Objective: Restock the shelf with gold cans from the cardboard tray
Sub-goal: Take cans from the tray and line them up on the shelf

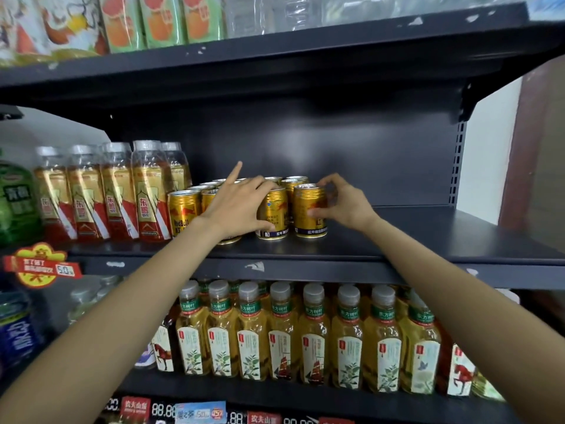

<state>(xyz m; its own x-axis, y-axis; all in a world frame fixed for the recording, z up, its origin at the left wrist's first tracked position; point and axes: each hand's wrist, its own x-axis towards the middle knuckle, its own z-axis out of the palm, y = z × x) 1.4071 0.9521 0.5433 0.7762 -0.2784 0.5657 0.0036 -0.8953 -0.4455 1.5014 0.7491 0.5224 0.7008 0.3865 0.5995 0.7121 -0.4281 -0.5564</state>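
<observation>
A: What crowds the cans?

B: On the dark shelf (397, 237), bottles (119, 194) with gold and red labels stand in a row just left of the can cluster (214, 186). To the right the shelf board is bare. Below, a row of tea bottles (315, 338) fills the lower level, and a red price tag (39, 266) hangs at the left edge.

A: And the hands?

B: The left hand (235, 206) lies over the front of the cluster, fingers spread wide, the index finger pointing up and back. Its thumb and fingertips touch the middle can (273, 215); whether it truly grips it, I cannot tell. It hides most of the can behind it.

A: The right?

B: The right hand (342, 203) wraps the right can (308, 212), thumb on the front face, fingers curled over the rim at the back, a narrow grasp closed on it.

A: How do the cans sit?

B: Upright, long axis vertical, tops up, bases on the shelf. The middle and right cans stand just beside each other at the front of the cluster. The left front can (182, 214) shows its logo forward.
</observation>
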